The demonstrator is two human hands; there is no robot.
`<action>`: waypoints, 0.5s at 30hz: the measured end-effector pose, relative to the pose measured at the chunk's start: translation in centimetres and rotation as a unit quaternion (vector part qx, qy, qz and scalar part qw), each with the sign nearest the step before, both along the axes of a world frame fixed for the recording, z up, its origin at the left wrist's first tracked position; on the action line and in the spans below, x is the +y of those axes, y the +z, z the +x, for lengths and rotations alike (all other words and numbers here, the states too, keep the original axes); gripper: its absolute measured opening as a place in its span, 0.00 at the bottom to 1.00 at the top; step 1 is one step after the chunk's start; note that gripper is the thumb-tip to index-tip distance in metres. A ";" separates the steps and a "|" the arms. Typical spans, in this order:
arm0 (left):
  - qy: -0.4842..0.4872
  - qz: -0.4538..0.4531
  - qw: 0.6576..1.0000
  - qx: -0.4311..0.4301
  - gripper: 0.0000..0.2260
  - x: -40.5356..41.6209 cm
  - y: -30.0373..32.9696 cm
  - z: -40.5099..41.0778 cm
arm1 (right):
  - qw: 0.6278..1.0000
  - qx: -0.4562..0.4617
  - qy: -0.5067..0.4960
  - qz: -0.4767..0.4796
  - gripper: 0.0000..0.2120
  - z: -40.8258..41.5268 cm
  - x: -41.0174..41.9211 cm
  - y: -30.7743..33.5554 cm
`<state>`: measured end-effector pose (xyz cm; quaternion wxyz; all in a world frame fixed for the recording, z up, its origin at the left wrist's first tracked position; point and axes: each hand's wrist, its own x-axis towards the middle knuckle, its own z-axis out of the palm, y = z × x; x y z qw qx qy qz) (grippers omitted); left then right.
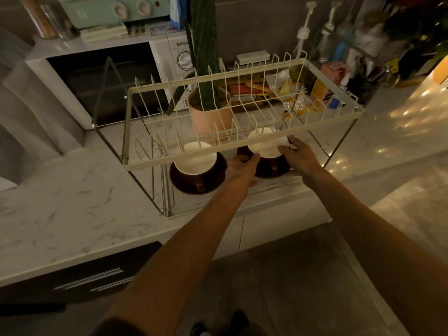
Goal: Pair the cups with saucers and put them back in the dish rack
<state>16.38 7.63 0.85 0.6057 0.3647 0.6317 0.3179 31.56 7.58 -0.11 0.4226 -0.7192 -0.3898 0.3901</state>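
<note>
Two cup-and-saucer pairs sit on the lower tier of the cream wire dish rack (242, 151), under its upper shelf of upright plate dividers. Nearer the rack's left end, a dark brown cup with a white inside (196, 163) rests centred on a dark brown round saucer (179, 183), its handle turned to the front edge; nobody touches it, so that pair looks finished. Toward the right end, a second brown cup with a white inside (265, 147) stands on its own dark saucer (269, 172), and both hands cradle this pair. The left hand (242, 169) curls around the saucer's left rim, thumb underneath near the front edge. The right hand (297, 155) wraps the right side, fingers resting against the cup's rim. Gripping from both sides probably keeps the cup from sliding on the saucer while the pair slips in below the low upper shelf. Whether the saucer has already settled on the tier cannot be told. Behind the rack stands a pink pot with a tall green plant (208, 115).
</note>
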 end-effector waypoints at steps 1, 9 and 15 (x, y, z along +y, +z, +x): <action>-0.008 0.002 1.000 0.001 0.22 0.1 0.0 -0.1 | 1.000 0.004 -0.002 0.000 0.21 0.0 0.0 0.0; -0.102 0.031 0.992 0.071 0.23 -0.3 0.5 -1.4 | 0.998 -0.060 0.027 -0.002 0.25 -0.3 -0.7 0.5; -0.225 0.098 0.957 0.156 0.22 -2.0 1.2 -4.2 | 0.952 -0.296 0.066 0.041 0.26 -2.0 -2.5 1.7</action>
